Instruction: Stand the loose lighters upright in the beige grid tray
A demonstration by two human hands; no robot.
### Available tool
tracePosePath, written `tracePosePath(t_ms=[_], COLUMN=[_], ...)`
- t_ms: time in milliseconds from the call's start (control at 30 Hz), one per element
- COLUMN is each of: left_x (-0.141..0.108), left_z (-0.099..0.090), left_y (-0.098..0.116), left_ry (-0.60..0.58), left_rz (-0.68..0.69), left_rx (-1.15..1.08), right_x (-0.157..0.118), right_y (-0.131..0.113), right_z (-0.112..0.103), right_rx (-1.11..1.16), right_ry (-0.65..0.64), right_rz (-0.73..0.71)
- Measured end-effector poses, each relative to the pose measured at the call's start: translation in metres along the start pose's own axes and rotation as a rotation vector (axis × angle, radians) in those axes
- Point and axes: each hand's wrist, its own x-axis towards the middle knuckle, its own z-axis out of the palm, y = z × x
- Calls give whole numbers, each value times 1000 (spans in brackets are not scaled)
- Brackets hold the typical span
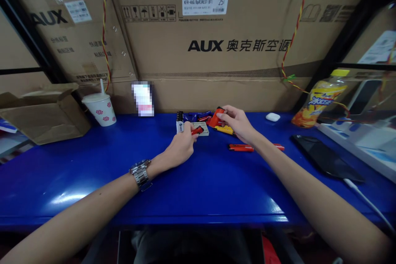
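Note:
My left hand [181, 148] is closed on a red lighter [198, 130] with a black top, over a small pale tray [204, 132]. Between the thumb and fingers of my right hand [238, 123] is an orange-red lighter [214, 121], held tilted. White lighters [180, 126] with black tops stand in a row just beyond my left hand. Behind the tray lies a pile of blue lighters [194, 116] with some red among them. A yellow lighter [225, 130] rests below my right hand. Orange lighters [241, 147] lie nearer me, partly hidden by my right forearm.
On the blue table [198, 189], a paper cup [100, 109] with a straw and a lit phone [144, 99] stand at the left, beside an open carton [49, 111]. At the right are a white earbud case [272, 117], a drink bottle [320, 101] and a dark phone [324, 159] on a cable.

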Motion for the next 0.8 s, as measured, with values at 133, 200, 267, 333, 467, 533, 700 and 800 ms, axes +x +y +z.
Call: tracePosePath(t_ms=[133,200,267,333,467,533,700,800], left_x=[1,0,0,0,0,0,0,0], left_z=[-3,-4,-6,-7,-9,-10,-10,-11], left_y=[4,7,9,11,14,15,15,16], left_ry=[103,156,200,248,309,310,328,321], left_rz=[-36,-49,-60,-59,-67,-83,-105,-127], left_rx=[-88,-97,-97,-95,-128,-149,-147,-102], right_x=[-3,-4,-6,-7,-7,-8,-9,-9], right_y=[-3,-6,-7,-7,-4,-3,-1,3], right_z=[9,13,16,19,22,23,24,25], right_rx=[141,166,185,181,103,70,83,65], right_ry=[-3,-11,12,41,65,95,165,204], right_rz=[92,121,110,99,129,145,168,154])
